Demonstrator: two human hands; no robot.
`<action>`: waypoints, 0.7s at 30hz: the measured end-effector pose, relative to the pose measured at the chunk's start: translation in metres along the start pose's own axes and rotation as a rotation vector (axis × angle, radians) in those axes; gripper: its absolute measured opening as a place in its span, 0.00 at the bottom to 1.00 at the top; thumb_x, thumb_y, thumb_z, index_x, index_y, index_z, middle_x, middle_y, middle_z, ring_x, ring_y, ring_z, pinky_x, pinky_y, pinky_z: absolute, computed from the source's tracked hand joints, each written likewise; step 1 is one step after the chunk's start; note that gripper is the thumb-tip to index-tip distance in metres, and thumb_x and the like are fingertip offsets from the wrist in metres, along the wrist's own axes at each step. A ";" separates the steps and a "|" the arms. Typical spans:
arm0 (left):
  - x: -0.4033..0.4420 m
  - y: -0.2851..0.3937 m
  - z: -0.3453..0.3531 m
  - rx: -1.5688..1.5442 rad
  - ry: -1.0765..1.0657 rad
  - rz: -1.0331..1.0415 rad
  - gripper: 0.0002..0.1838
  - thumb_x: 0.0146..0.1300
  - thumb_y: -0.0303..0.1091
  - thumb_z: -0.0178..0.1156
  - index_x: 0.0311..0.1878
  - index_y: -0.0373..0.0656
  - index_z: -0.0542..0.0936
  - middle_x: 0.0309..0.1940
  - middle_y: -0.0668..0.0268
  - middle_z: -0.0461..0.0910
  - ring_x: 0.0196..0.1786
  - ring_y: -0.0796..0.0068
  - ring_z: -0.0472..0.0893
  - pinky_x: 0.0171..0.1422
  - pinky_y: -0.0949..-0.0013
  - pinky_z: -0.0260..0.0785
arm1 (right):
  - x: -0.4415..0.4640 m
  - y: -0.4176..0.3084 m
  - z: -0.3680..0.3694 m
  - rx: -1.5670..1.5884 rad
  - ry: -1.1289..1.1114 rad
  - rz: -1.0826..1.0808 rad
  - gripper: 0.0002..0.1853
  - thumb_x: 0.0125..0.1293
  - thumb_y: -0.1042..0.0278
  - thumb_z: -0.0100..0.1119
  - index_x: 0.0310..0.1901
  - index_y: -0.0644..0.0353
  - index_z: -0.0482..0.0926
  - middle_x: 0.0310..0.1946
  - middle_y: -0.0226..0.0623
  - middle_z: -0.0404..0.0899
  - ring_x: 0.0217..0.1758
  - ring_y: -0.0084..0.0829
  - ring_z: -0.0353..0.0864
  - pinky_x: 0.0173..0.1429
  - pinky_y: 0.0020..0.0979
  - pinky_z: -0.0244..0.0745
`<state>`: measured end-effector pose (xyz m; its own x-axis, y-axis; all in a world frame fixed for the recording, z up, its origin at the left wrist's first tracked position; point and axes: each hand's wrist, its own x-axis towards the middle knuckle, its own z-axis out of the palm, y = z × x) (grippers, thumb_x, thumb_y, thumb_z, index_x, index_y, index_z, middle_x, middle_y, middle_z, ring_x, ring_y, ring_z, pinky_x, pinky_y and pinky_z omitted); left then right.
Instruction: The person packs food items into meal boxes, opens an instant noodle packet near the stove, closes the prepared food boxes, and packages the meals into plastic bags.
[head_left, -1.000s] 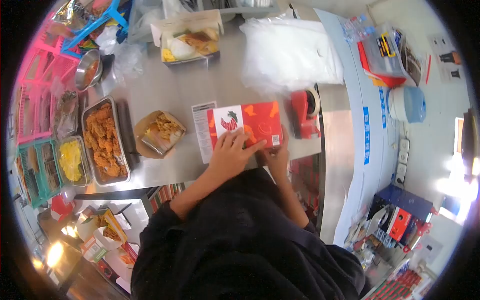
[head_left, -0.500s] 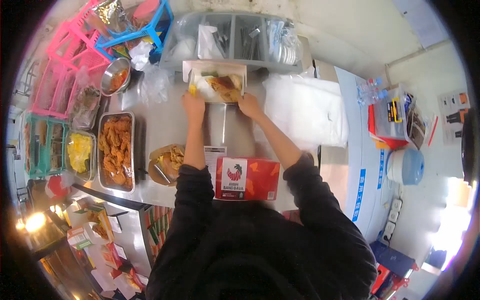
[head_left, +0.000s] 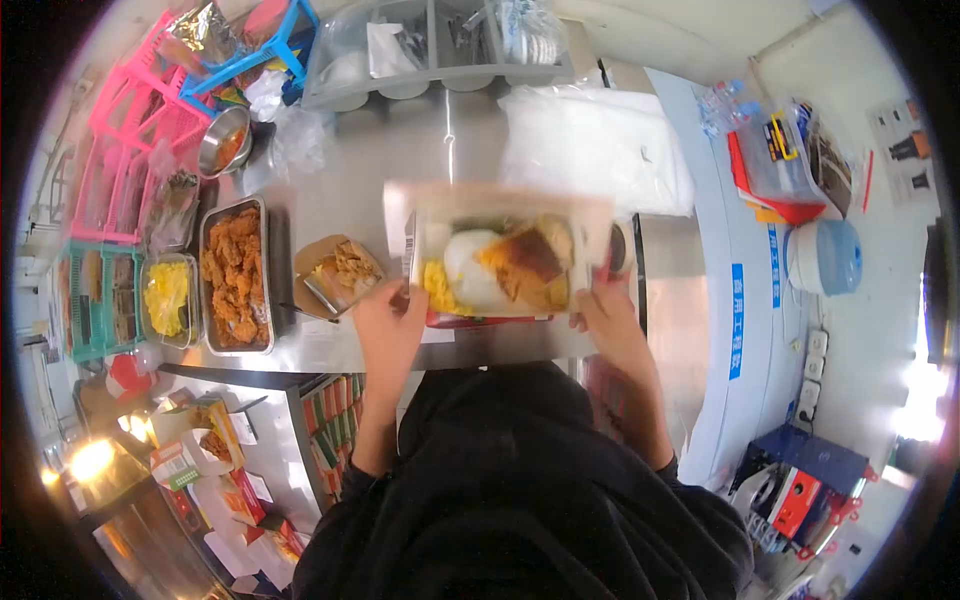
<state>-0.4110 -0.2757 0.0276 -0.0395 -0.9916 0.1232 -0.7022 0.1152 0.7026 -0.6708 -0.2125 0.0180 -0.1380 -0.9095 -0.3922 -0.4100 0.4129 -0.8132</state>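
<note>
An open cardboard meal box [head_left: 594, 222] is held up over the near part of the steel counter, slightly blurred. Inside it are white rice [head_left: 468, 272], a crumbly yellow food [head_left: 438, 288] and a browned, saucy piece of food [head_left: 530, 256]. My left hand [head_left: 390, 325] grips the box's near left corner, and my right hand [head_left: 610, 320] pinches the near right corner. Below it, a red printed box [head_left: 480, 321] is mostly hidden, with just a strip of its front showing. To the left of my left hand sits a brown paper tray [head_left: 318, 252] with shredded food.
A metal tray [head_left: 266, 280] of fried chicken and a clear container [head_left: 193, 318] of yellow food stand at left. White plastic bags [head_left: 600, 150] lie at back right. Behind are a grey cutlery organizer [head_left: 434, 72], a metal bowl [head_left: 212, 150] and pink baskets [head_left: 110, 190].
Both hands have brought the meal box from the back of the counter toward me and slightly right, over the red box, which is now mostly covered. The camera view has shifted a little.
</note>
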 end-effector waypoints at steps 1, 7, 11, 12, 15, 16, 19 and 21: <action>-0.011 -0.008 0.000 0.046 -0.012 0.057 0.15 0.52 0.39 0.57 0.26 0.32 0.77 0.17 0.56 0.76 0.30 0.65 0.78 0.37 0.63 0.73 | -0.004 0.012 0.007 0.003 0.009 -0.018 0.18 0.62 0.59 0.46 0.36 0.71 0.72 0.25 0.51 0.75 0.32 0.41 0.77 0.38 0.37 0.68; 0.001 -0.032 0.029 0.040 0.525 0.400 0.12 0.55 0.33 0.58 0.37 0.33 0.78 0.23 0.61 0.77 0.29 0.69 0.77 0.36 0.71 0.71 | -0.003 -0.027 0.010 -0.189 0.425 -0.374 0.19 0.61 0.64 0.51 0.50 0.69 0.71 0.41 0.53 0.73 0.46 0.41 0.74 0.48 0.31 0.68; 0.048 -0.104 0.036 0.113 -0.215 0.078 0.16 0.57 0.33 0.56 0.48 0.39 0.74 0.35 0.56 0.77 0.35 0.62 0.77 0.38 0.66 0.69 | 0.013 -0.040 0.006 0.013 0.277 -0.414 0.18 0.59 0.74 0.51 0.53 0.58 0.72 0.55 0.52 0.64 0.60 0.42 0.65 0.58 0.33 0.64; 0.012 -0.064 0.019 -0.074 -0.099 0.153 0.17 0.57 0.33 0.55 0.50 0.41 0.73 0.37 0.54 0.76 0.37 0.59 0.77 0.39 0.64 0.68 | 0.008 -0.017 0.018 -0.055 0.335 -0.504 0.19 0.58 0.76 0.50 0.53 0.56 0.72 0.56 0.51 0.63 0.61 0.42 0.63 0.59 0.34 0.63; -0.016 -0.018 0.035 -0.407 0.140 0.364 0.19 0.60 0.35 0.50 0.55 0.44 0.69 0.40 0.50 0.74 0.40 0.53 0.75 0.42 0.59 0.65 | 0.002 0.011 0.056 0.071 0.521 -0.603 0.20 0.57 0.79 0.46 0.53 0.58 0.70 0.51 0.47 0.69 0.60 0.42 0.64 0.60 0.35 0.62; -0.019 -0.015 0.040 -0.479 0.199 0.426 0.19 0.61 0.36 0.49 0.56 0.45 0.68 0.40 0.49 0.74 0.41 0.52 0.74 0.43 0.57 0.64 | 0.006 0.015 0.060 0.153 0.542 -0.611 0.19 0.58 0.78 0.46 0.53 0.58 0.70 0.50 0.47 0.70 0.60 0.42 0.64 0.60 0.36 0.62; -0.021 -0.007 0.034 -0.200 0.150 0.244 0.21 0.64 0.43 0.45 0.55 0.41 0.69 0.43 0.50 0.74 0.47 0.52 0.74 0.48 0.58 0.64 | 0.008 -0.011 0.032 -0.088 0.480 -0.492 0.17 0.61 0.77 0.43 0.52 0.61 0.70 0.42 0.50 0.73 0.49 0.46 0.71 0.52 0.38 0.67; -0.013 -0.019 0.035 -0.108 0.132 0.314 0.22 0.63 0.45 0.46 0.56 0.41 0.68 0.44 0.51 0.74 0.49 0.52 0.72 0.51 0.57 0.63 | -0.008 -0.064 0.000 -0.348 0.289 -0.184 0.17 0.60 0.78 0.42 0.51 0.61 0.70 0.39 0.52 0.75 0.45 0.49 0.73 0.49 0.39 0.68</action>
<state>-0.4220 -0.2672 -0.0112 -0.1447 -0.8915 0.4294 -0.5910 0.4259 0.6851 -0.6439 -0.2312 0.0732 -0.2589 -0.9626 -0.0798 -0.7217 0.2477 -0.6464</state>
